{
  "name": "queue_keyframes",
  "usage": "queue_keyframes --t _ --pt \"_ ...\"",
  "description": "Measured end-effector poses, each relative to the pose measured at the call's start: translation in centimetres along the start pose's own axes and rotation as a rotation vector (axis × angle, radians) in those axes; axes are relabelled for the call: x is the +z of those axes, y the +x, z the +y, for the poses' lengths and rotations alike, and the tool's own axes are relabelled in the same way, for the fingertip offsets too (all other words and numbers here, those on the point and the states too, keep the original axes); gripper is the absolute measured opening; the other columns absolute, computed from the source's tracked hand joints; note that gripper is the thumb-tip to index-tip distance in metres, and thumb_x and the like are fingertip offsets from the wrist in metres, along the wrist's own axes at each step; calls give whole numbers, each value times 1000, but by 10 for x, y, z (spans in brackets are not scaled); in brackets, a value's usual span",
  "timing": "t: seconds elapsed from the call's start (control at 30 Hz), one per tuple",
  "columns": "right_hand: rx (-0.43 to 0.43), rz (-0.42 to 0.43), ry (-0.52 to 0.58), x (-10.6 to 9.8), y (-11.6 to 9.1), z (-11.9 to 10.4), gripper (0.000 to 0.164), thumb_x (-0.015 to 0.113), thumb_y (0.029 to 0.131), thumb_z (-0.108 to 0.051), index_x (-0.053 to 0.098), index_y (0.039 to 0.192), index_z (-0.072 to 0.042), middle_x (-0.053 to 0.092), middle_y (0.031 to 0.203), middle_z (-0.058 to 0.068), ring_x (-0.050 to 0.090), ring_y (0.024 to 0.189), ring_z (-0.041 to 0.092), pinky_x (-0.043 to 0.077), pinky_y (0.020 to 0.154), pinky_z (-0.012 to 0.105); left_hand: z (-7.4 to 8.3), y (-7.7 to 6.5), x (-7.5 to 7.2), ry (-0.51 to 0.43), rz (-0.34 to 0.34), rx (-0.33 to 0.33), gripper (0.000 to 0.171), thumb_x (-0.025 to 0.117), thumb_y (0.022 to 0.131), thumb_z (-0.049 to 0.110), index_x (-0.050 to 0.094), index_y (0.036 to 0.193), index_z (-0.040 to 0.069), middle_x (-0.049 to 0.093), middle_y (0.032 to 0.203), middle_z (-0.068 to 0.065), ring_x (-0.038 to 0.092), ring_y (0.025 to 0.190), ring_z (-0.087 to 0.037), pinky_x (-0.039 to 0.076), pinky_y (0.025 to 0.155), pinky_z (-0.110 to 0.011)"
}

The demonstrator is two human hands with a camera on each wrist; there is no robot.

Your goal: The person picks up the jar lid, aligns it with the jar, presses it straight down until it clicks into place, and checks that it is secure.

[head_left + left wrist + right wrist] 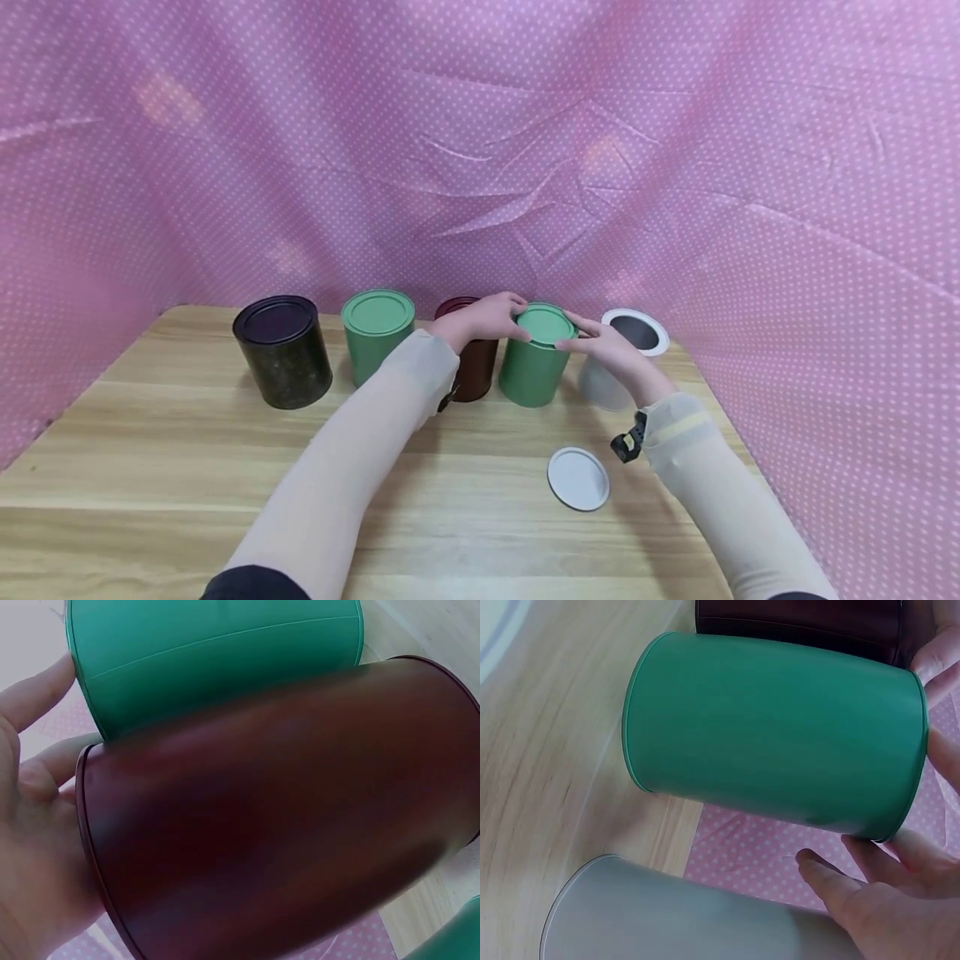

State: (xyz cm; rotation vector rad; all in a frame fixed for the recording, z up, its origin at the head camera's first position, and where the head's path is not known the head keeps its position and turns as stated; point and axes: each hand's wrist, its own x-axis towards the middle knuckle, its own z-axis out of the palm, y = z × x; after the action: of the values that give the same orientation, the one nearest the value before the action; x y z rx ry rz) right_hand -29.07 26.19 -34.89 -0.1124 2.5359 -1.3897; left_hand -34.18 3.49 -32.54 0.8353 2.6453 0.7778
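Both hands are at the top of the right-hand green can (534,375), which stands upright with its lid (546,323) on. My left hand (483,321) reaches over the dark red can (476,371) and holds the lid's left edge with thumb and fingers. On the opposite side my right hand (611,350) holds the rim, its thumb in front and its fingers spread along the right edge. In the right wrist view, fingertips (870,855) touch the top edge of the green can (780,735). The left wrist view shows the red can (277,802) close up, partly hiding the green one (217,660).
An open whitish can (603,385) stands under the right hand, and a white round lid (578,479) lies flat on the wooden table (465,508) in front. Farther left are another lidded green can (367,350) and a black can (288,367). Pink dotted cloth (480,167) surrounds the table.
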Motion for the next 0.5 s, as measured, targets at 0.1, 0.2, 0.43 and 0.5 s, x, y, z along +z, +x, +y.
queue_keyframes --t 0.1,0.2,0.43,0.5 --pt "-7 -1 2 -1 -1 -1 79 68 88 -39 26 154 -28 30 157 13 16 148 36 6 118 61 3 -1 0 -10 11 -8 66 66 91 29 41 146 2 35 155 -8 31 144 -24 29 118 -39" --pt "-10 -2 17 -1 -2 0 78 67 88 -39 25 154 -28 26 159 12 12 149 35 5 117 62 6 -3 0 -20 17 -8 65 66 91 29 41 145 2 35 155 -8 31 144 -25 28 118 -40" --pt "-63 12 117 8 -4 11 75 64 92 -34 24 155 -25 17 162 10 12 149 33 9 119 57 6 -8 5 -62 25 -13 64 65 93 27 40 146 1 33 156 -9 31 144 -26 30 117 -40" --pt "-95 17 149 12 -4 15 74 62 93 -32 23 155 -23 15 162 10 13 149 34 11 119 57 6 -10 7 -80 29 -12 64 64 93 27 40 146 1 32 156 -10 31 144 -26 30 117 -40"
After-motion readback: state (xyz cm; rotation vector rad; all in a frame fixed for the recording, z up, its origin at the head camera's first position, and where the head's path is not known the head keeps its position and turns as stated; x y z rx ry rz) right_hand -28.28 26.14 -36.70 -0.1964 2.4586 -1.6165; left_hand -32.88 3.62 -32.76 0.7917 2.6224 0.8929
